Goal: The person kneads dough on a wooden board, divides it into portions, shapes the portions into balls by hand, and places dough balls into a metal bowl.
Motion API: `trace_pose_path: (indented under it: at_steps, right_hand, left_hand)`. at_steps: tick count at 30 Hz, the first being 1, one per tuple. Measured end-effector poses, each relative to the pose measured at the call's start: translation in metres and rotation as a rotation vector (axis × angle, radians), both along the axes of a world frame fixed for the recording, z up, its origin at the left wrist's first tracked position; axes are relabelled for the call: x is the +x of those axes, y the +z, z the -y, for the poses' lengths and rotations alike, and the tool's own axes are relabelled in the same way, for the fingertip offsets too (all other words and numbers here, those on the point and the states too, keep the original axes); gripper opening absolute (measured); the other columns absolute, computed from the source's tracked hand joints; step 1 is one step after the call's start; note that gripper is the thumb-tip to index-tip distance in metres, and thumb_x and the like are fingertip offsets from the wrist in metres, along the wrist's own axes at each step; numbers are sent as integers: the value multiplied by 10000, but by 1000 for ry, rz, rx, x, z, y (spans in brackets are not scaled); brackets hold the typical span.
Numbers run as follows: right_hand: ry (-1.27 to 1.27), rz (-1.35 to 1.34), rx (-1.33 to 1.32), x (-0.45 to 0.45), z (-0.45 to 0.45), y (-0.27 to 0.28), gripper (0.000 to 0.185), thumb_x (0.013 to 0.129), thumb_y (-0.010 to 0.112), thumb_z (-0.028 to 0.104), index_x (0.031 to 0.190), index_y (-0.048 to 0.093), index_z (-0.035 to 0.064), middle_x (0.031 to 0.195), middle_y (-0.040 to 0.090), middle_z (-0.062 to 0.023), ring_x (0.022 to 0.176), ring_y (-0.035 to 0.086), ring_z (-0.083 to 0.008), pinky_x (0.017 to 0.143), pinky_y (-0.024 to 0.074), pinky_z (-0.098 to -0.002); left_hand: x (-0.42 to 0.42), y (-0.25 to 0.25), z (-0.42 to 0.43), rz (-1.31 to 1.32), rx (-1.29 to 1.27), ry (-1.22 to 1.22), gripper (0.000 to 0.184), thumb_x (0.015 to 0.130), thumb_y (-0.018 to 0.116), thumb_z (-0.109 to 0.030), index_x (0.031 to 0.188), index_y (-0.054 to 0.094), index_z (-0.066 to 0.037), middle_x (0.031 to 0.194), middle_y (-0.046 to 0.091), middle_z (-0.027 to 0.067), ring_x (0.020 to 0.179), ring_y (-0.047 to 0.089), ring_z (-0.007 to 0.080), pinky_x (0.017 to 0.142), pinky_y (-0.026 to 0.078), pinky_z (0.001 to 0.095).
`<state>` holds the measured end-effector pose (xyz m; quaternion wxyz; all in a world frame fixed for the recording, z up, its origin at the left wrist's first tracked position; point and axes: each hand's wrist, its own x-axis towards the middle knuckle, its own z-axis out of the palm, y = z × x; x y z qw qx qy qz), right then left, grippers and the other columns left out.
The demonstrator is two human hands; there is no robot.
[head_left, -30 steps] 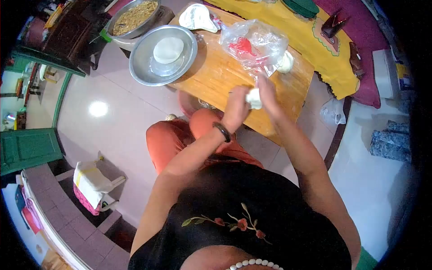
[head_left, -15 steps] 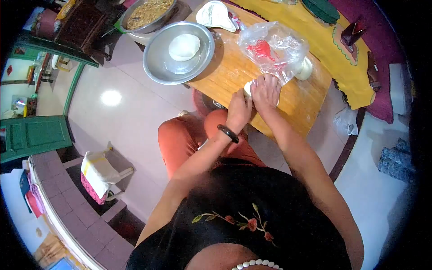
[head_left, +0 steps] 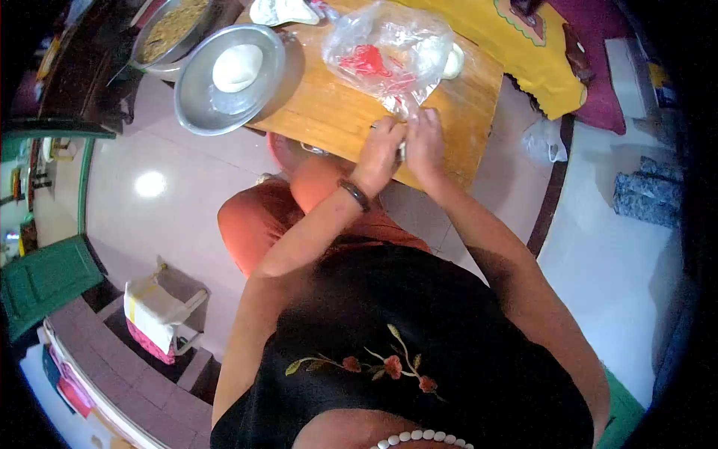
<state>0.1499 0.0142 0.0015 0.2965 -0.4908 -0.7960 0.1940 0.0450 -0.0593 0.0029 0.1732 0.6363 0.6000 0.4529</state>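
Near the front edge of the wooden board, a piece of white dough shows between my two hands, mostly covered by them. My left hand, below a dark bracelet, curls round its left side. My right hand closes on its right side. Just beyond my fingers lies a clear plastic bag with red print. Another white dough lump sits beside the bag's right side. To the left, a metal basin holds a round of white dough.
A metal bowl of brownish filling stands at the upper left. A white cloth-like item lies at the board's far edge. Beyond is a yellow cloth. Under the board's front edge is a reddish basin. A stool stands lower left.
The view has shifted, so the board sits further up and left. My right hand, spread over the dough half a second ago, is now curled at its side, facing my left hand.
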Motion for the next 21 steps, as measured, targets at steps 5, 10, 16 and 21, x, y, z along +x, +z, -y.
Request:
trace_pose_path:
  at_steps: [5, 10, 16, 21]
  right_hand:
    - [123, 261, 257, -29, -11, -12, 176, 878, 609, 223, 921, 620, 53, 1024, 584, -140, 994, 551, -328, 848, 461, -447]
    - [119, 323, 210, -48, -24, -8, 218, 890, 589, 237, 997, 634, 52, 1011, 612, -139, 952, 579, -341, 854, 471, -474]
    - [-63, -501, -577, -34, -45, -14, 285, 930, 508, 293, 867, 603, 31, 798, 614, -164, 800, 597, -316, 762, 492, -403]
    - [-167, -67, -385, 46, -3, 14, 375, 949, 450, 317, 966, 602, -26, 926, 630, -247, 842, 608, -416, 768, 480, -459]
  left_hand:
    - [-22, -18, 8, -10, 10, 310, 347, 732, 641, 26, 1072, 581, -6, 1040, 560, 206, 953, 530, 404, 856, 442, 469]
    - [-26, -29, 12, 428, -340, 313, 456, 833, 665, -84, 1234, 483, 36, 976, 603, 219, 888, 592, 388, 821, 485, 444]
    - [1, -25, -7, 544, -173, 367, 377, 823, 670, -59, 1121, 451, 19, 985, 577, 227, 914, 596, 378, 815, 476, 412]
    - [43, -7, -5, 205, -5, 89, 342, 728, 641, 55, 1031, 503, -20, 970, 540, 215, 940, 524, 414, 830, 431, 466]
